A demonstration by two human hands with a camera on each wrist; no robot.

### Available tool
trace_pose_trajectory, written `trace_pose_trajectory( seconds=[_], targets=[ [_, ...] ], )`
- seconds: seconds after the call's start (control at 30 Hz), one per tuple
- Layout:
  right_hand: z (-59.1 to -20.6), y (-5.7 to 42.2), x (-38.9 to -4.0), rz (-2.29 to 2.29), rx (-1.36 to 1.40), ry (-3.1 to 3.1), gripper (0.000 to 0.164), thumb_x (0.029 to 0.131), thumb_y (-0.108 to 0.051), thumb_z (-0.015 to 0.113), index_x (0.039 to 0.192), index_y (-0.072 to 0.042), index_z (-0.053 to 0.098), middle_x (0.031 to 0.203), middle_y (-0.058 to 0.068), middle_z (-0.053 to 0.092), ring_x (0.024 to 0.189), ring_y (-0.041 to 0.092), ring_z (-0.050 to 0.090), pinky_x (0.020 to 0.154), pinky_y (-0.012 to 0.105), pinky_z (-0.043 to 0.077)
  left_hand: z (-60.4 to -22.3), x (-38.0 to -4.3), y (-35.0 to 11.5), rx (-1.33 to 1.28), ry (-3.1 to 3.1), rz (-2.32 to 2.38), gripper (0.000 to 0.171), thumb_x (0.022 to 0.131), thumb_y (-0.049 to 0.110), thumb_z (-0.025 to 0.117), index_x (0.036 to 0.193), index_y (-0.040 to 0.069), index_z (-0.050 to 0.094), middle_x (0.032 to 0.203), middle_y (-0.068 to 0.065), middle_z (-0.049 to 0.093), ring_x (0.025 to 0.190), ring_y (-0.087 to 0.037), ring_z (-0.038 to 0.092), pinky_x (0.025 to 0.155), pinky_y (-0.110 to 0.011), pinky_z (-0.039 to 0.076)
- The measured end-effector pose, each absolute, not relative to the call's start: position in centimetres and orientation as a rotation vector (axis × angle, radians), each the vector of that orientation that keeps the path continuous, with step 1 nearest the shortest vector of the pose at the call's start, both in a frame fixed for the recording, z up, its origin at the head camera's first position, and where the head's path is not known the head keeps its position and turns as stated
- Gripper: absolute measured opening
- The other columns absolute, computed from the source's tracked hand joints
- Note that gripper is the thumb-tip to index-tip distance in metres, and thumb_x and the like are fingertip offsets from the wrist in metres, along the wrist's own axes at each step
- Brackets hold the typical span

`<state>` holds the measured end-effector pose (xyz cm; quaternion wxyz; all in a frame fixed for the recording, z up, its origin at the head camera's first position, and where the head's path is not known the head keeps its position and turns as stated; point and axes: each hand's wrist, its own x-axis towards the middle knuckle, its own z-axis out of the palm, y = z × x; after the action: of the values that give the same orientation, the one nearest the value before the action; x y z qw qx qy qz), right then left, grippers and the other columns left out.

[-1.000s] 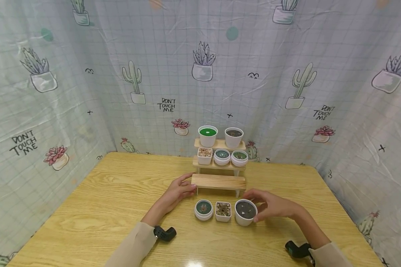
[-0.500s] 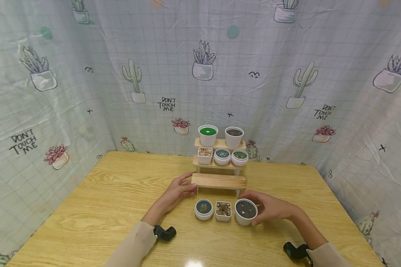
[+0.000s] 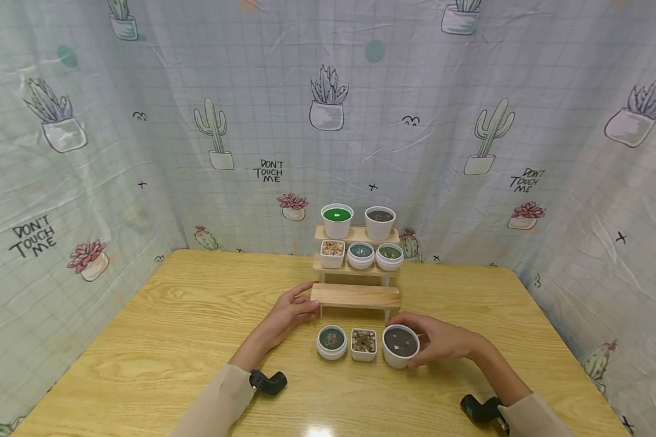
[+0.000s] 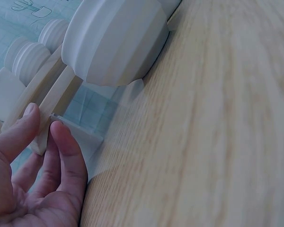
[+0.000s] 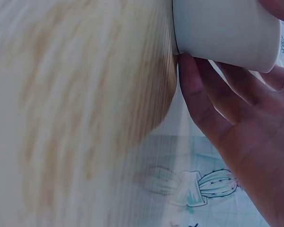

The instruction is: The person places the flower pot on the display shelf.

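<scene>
My left hand (image 3: 282, 318) pinches the left end of the lowest step of a small wooden display stand (image 3: 355, 295), thumb above and fingers below in the left wrist view. My right hand (image 3: 445, 340) grips a white round pot (image 3: 398, 358) with a dark grey top from its right side. In the right wrist view, fingertips (image 5: 190, 71) touch the side of this pot (image 5: 222, 33), which sits upright on the table. Left of it stand a square white pot with pebbles (image 3: 364, 345) and a low round pot with a dark green top (image 3: 331, 342).
On the stand's middle step are a square pebble pot (image 3: 332, 255), a teal-topped pot (image 3: 360, 255) and a green-topped pot (image 3: 389, 257). A bright green-topped pot (image 3: 337, 223) and a grey-topped pot (image 3: 379, 224) occupy the top step. Patterned cloth (image 3: 262, 121) encloses the wooden table (image 3: 197, 315).
My right hand has shifted slightly left and settled closer around the grey-topped pot. The left hand keeps its hold on the stand, and the pots stay in place.
</scene>
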<state>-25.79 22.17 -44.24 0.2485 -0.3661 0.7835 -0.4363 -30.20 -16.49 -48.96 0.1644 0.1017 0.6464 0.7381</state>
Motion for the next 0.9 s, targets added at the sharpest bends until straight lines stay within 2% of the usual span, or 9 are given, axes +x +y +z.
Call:
trace_pose_trajectory(
  seconds=[0.23, 0.5, 0.77, 0.9],
  targets=[
    [-44.0, 22.3, -25.7, -1.232, -1.009, 2.102, 0.072, 0.084, -0.012, 0.084, 0.146, -0.006, 0.048, 0.143, 0.017, 0.054, 0.123, 0.008, 0.058, 0.1, 0.024, 0.051, -49.0, -30.2, -16.5, 0.297, 1.843, 2.105, 0.07, 0.102, 0.012, 0.065, 0.162, 0.011, 0.029, 0.106, -0.002, 0.069, 0.098, -0.012, 0.069, 0.088, -0.025, 0.059],
    [-43.8, 22.4, -25.9, -1.258, -1.056, 2.094, 0.069, 0.085, -0.007, 0.082, 0.145, -0.006, 0.048, 0.14, 0.018, 0.055, 0.122, 0.008, 0.057, 0.099, 0.028, 0.052, -49.1, -30.3, -16.6, 0.297, 1.839, 2.112, 0.07, 0.102, 0.011, 0.064, 0.162, 0.011, 0.029, 0.106, -0.002, 0.069, 0.098, -0.012, 0.069, 0.088, -0.026, 0.059],
    [-43.3, 22.4, -25.5, -1.258, -1.049, 2.148, 0.068, 0.085, -0.01, 0.083, 0.144, -0.008, 0.05, 0.139, 0.016, 0.057, 0.122, 0.009, 0.058, 0.1, 0.026, 0.05, -49.1, -30.3, -16.5, 0.293, 1.836, 2.115, 0.069, 0.102, 0.01, 0.064, 0.162, 0.011, 0.029, 0.105, -0.002, 0.069, 0.098, -0.012, 0.069, 0.088, -0.026, 0.059],
    [-42.9, 22.4, -25.4, -1.264, -1.033, 2.163, 0.07, 0.085, -0.011, 0.083, 0.145, -0.004, 0.049, 0.139, 0.016, 0.057, 0.122, 0.007, 0.058, 0.1, 0.025, 0.051, -49.1, -30.3, -16.5, 0.3, 1.841, 2.108, 0.07, 0.102, 0.011, 0.064, 0.162, 0.011, 0.029, 0.106, -0.002, 0.069, 0.098, -0.012, 0.069, 0.087, -0.025, 0.059]
  ],
)
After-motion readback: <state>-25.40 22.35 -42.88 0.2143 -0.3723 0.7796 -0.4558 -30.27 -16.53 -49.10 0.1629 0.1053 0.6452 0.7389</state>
